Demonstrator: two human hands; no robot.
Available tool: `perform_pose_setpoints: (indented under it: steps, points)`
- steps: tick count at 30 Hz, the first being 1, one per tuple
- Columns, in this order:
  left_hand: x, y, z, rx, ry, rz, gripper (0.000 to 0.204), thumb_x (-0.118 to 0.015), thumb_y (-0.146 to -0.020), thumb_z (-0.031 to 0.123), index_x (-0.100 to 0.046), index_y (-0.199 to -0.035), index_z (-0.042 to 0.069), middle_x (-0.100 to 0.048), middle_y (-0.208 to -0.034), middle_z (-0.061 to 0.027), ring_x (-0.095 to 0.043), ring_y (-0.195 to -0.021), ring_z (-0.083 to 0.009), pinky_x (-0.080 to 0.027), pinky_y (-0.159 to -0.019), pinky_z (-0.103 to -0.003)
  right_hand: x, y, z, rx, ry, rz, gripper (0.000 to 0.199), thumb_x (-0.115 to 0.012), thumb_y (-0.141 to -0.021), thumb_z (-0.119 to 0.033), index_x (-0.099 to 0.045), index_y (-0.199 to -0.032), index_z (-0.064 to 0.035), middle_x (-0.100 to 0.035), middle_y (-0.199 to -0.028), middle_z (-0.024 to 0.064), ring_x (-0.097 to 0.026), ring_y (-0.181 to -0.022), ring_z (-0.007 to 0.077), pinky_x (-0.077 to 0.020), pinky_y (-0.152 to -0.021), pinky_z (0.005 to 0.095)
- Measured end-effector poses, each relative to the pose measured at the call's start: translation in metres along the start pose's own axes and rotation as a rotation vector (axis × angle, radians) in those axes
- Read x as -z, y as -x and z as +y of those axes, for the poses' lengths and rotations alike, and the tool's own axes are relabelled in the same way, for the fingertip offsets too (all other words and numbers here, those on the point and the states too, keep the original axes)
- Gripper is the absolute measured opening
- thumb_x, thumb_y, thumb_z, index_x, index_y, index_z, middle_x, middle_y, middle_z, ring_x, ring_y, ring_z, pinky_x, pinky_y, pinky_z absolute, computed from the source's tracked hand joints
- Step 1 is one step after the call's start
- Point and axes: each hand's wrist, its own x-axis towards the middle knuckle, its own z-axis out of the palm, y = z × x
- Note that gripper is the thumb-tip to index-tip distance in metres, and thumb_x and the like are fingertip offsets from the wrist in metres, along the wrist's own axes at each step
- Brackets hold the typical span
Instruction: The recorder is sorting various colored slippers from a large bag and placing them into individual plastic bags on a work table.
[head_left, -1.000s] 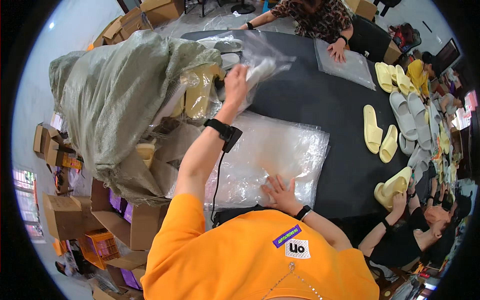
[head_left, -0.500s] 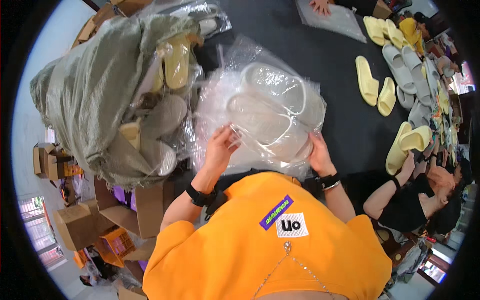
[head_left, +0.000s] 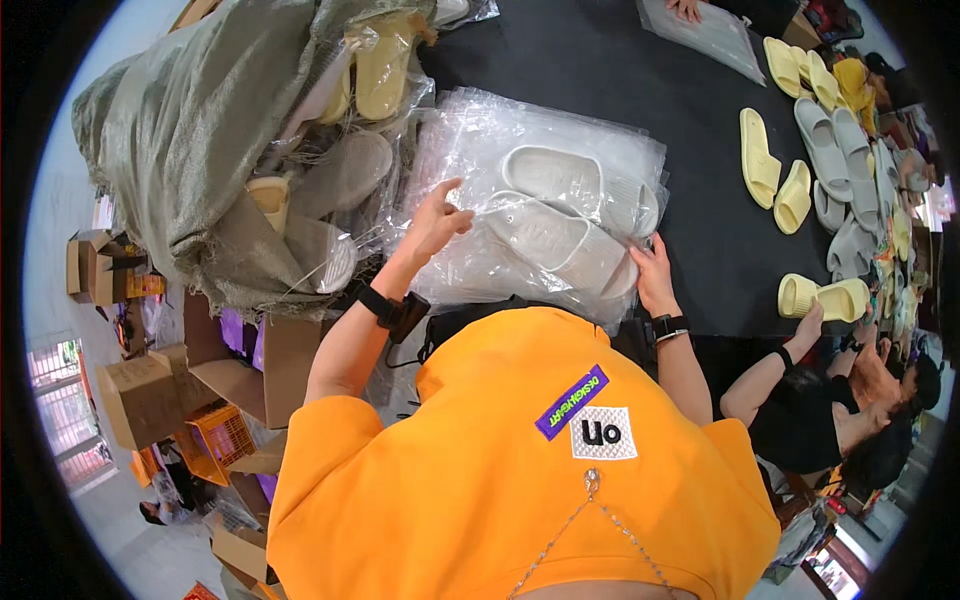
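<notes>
Far co-worker's hand (head_left: 686, 9) cut off by top edge — we see fingers mostly. Grey-green sack (head_left: 190, 170) cut there too, hiding part of yellow slipper (head_left: 268, 200). Whether left hand (head_left: 436, 222) pinches plastic — we cannot tell. Right-rim clutter (head_left: 912, 235) too small.

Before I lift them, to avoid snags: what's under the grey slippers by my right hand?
Clear plastic shows around the slippers, the table beyond it; what lies directly beneath is hidden.
</notes>
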Motion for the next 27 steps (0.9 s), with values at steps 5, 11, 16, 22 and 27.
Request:
perform_pose_setpoints:
  steps: [5,11,16,22,27]
  points:
    - [0.014,-0.004,0.03,-0.189,0.619,0.013,0.054,-0.056,-0.084,0.013,-0.032,-0.132,0.009,-0.059,-0.085,-0.0075,-0.058,-0.079,-0.0157,-0.045,-0.071,-0.026,-0.001,-0.005,-0.006,-0.063,0.072,0.073,0.063,-0.05,-0.084,0.0,-0.016,-0.137,-0.0045,-0.049,-0.114,0.0138,-0.051,-0.1,0.0191,-0.0431,-0.087,0.03]
    - [0.013,0.037,0.017,-0.095,0.272,-0.172,0.047,-0.055,-0.085,0.014,-0.037,-0.126,0.004,-0.06,-0.094,-0.009,-0.057,-0.087,-0.0174,-0.042,-0.081,-0.03,-0.009,0.015,-0.022,-0.096,0.071,0.132,0.059,-0.052,-0.086,-0.011,-0.021,-0.136,-0.0091,-0.051,-0.109,0.0097,-0.053,-0.088,0.0152,-0.0463,-0.074,0.0277]
    - [0.031,0.043,-0.019,0.017,0.097,-0.356,0.024,-0.054,-0.085,0.012,-0.053,-0.105,0.001,-0.06,-0.087,-0.0061,-0.056,-0.085,-0.0141,-0.042,-0.081,-0.029,-0.003,0.044,-0.008,-0.138,0.276,0.088,0.069,-0.059,-0.082,-0.015,-0.019,-0.137,-0.0086,-0.049,-0.109,0.0114,-0.054,-0.084,0.0161,-0.0482,-0.066,0.0286]
    - [0.03,0.052,-0.022,0.024,0.185,-0.233,0.017,-0.049,-0.088,0.011,-0.055,-0.101,0.002,-0.057,-0.079,-0.0029,-0.056,-0.08,-0.013,-0.041,-0.08,-0.027,-0.024,0.073,-0.006,-0.048,0.396,-0.077,0.096,-0.07,-0.07,-0.008,-0.004,-0.14,-0.015,-0.035,-0.122,0.0159,-0.053,-0.082,0.0162,-0.0474,-0.059,0.0281]
    - [0.026,0.056,-0.025,-0.092,0.21,-0.137,0.019,-0.045,-0.09,0.01,-0.054,-0.105,0.003,-0.055,-0.075,-0.0012,-0.053,-0.07,-0.0092,-0.043,-0.068,-0.022,-0.009,0.057,0.003,0.02,0.3,-0.089,0.089,-0.063,-0.07,0.001,-0.01,-0.139,-0.0141,-0.04,-0.117,0.0125,-0.053,-0.085,0.0153,-0.0458,-0.068,0.0248]
